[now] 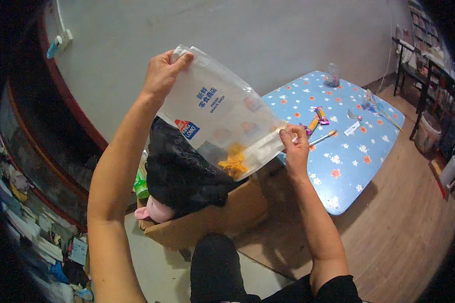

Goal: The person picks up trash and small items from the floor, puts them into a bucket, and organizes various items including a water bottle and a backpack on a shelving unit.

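A translucent white plastic bag [220,110] with printed writing is held up and spread between my two hands. My left hand [165,74] pinches one upper corner between thumb and fingers. Lower down on the right, my right hand [296,151] grips the opposite edge. Yellow-orange strips [235,161] show at the bag's lower corner; what they are I cannot tell. Just behind and below the bag, black fabric or plastic [185,170] drapes over an open cardboard box [212,216]. A pink plush-like thing [159,210] and a green-capped bottle [140,183] stick out at the box's left.
To the right stands a table with a blue floral top [349,170]. On it lie wrapped snacks [320,115], a pen-like brush [323,138], a paper tag [352,128], a flower stem [383,110] and a clear jar [331,77]. Piled papers and cloths [41,235] fill the left.
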The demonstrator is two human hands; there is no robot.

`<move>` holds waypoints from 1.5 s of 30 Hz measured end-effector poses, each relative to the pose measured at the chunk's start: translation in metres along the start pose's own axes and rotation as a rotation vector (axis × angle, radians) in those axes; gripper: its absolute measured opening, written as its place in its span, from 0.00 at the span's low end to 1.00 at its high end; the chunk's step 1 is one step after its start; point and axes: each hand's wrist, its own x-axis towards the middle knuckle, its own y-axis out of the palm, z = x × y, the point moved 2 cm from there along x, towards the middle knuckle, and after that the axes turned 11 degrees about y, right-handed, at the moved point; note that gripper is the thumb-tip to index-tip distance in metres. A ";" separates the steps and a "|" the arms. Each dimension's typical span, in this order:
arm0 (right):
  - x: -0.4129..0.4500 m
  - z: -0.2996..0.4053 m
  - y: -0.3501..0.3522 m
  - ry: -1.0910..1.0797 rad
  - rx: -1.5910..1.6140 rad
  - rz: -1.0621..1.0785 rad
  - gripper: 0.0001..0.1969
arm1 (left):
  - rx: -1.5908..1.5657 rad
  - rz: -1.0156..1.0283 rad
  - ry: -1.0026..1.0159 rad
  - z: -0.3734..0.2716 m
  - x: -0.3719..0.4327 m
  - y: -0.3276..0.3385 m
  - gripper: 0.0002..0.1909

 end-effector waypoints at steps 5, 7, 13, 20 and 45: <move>0.006 -0.013 -0.004 -0.066 0.073 -0.134 0.06 | 0.238 -0.251 0.309 0.001 -0.017 -0.013 0.32; 0.009 -0.008 -0.006 -0.059 0.066 -0.185 0.07 | 0.097 -0.416 0.189 0.012 -0.040 -0.032 0.38; -0.005 0.020 0.007 0.085 0.400 -0.087 0.08 | -0.220 -0.394 -0.307 0.051 -0.089 -0.022 0.50; -0.003 0.015 0.003 0.118 0.368 -0.054 0.12 | -0.553 -0.339 -0.115 0.060 -0.066 -0.037 0.34; -0.008 -0.028 0.012 0.421 0.648 0.160 0.20 | -0.764 -0.380 0.062 0.000 -0.104 -0.002 0.23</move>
